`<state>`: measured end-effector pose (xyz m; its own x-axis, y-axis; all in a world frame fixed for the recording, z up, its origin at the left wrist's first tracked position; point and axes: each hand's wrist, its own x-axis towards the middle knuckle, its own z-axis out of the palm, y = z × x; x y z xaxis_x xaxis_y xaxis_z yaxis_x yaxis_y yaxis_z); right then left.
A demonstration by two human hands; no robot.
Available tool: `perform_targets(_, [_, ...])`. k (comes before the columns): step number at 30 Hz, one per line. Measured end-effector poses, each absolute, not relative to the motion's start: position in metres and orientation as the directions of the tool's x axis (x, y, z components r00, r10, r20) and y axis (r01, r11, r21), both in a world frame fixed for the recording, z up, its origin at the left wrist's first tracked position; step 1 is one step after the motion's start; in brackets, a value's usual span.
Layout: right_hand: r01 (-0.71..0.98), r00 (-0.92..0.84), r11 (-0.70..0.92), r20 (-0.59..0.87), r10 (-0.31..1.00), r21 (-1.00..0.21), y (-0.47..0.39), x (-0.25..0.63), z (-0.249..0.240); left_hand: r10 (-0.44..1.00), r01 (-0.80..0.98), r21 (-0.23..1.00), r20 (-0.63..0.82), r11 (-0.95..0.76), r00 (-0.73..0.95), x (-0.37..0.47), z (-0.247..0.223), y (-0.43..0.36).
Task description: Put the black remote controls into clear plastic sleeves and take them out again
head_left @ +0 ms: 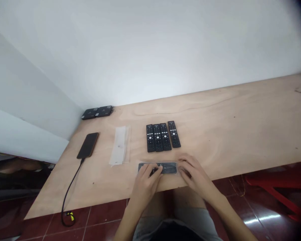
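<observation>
A black remote control (pixel 170 168) lies crosswise near the table's front edge, inside a clear plastic sleeve. My left hand (pixel 145 180) rests over its left half, fingers and thumb closed around it. At the right end my right hand (pixel 195 174) has its fingers curled in, pinching the end of the sleeve just past the remote. Just beyond my hands, several black remote controls (pixel 158 138) lie side by side in a row. One more remote control (pixel 174 134) sits a little apart at the right of that row.
Left of the remotes lies a small stack of flat clear plastic sleeves (pixel 119 145). Farther left is a phone (pixel 88 146) with a black cable (pixel 71 185) running off the table's front edge. Two black boxes (pixel 104 111) stand in the back left corner by the wall.
</observation>
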<state>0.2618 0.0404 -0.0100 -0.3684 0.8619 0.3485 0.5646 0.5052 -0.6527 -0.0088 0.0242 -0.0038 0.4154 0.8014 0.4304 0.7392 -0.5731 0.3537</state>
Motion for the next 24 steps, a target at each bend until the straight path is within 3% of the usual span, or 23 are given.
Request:
perform_targets(12, [0.473,-0.682,0.674,0.248,0.688,-0.568,0.023,0.22,0.007,0.896,0.789,0.538,0.442,-0.297,0.036,-0.011,-0.009,0.028])
perform_targets(18, [0.396,-0.723,0.694,0.262,0.639,-0.601,0.025,0.203,0.01,0.876,0.841,0.446,0.479,-0.306,0.064,-0.032,-0.01,0.054])
perform_targets(24, [0.346,-0.713,0.658,0.268,0.647,-0.669,0.037,0.207,0.008,0.907,0.89,0.385,0.415,-0.243,0.068,-0.055,-0.014,0.083])
